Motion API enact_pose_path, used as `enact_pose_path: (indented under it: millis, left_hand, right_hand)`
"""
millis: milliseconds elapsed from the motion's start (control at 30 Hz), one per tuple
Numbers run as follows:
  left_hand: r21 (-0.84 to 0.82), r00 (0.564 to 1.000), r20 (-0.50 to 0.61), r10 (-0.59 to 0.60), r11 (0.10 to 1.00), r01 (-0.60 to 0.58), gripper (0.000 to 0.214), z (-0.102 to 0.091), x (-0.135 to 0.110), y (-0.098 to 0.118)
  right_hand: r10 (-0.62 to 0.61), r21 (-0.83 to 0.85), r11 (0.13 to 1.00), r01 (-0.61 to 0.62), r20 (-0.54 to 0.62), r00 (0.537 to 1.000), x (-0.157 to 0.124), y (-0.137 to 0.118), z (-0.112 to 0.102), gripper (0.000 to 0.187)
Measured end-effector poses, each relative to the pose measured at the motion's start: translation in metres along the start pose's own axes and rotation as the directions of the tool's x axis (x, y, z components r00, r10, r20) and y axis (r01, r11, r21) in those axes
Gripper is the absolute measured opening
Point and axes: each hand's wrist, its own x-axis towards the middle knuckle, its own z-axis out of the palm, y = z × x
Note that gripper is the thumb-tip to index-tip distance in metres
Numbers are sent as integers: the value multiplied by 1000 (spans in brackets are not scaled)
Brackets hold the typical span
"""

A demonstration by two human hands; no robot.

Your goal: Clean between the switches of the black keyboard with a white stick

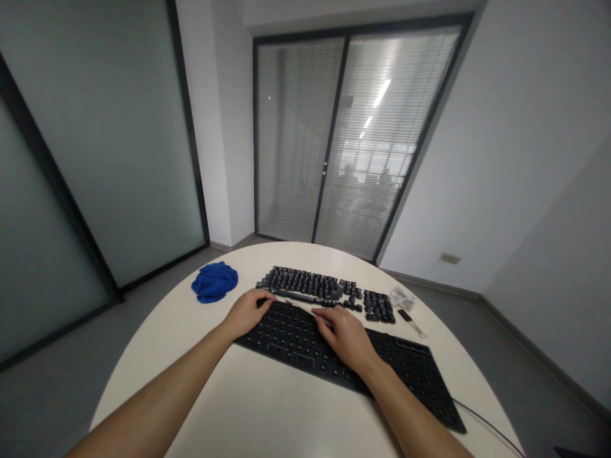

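Black keyboard base [300, 340] apparently beneath the fingers [328, 313]

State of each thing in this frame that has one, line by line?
Keyboard base: flat on the table, keycaps off.
Keycaps: loose, laid out in keyboard order.
Blue cloth: crumpled.
Clear plastic: crumpled.
Cable: trailing from the keyboard base.
Blinds: lowered.
Left hand: bent, at the base's far edge.
Right hand: bent, over the base; grip unclear.
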Motion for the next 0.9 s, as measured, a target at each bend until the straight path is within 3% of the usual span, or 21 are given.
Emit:
enact_pose_path:
  millis: [900]
  left_hand:
    - [13, 1000, 9, 8, 1000, -8, 21, 0, 1, 1]
  right_hand:
    - [-127, 50, 991, 124, 63, 990, 0, 1, 1, 34]
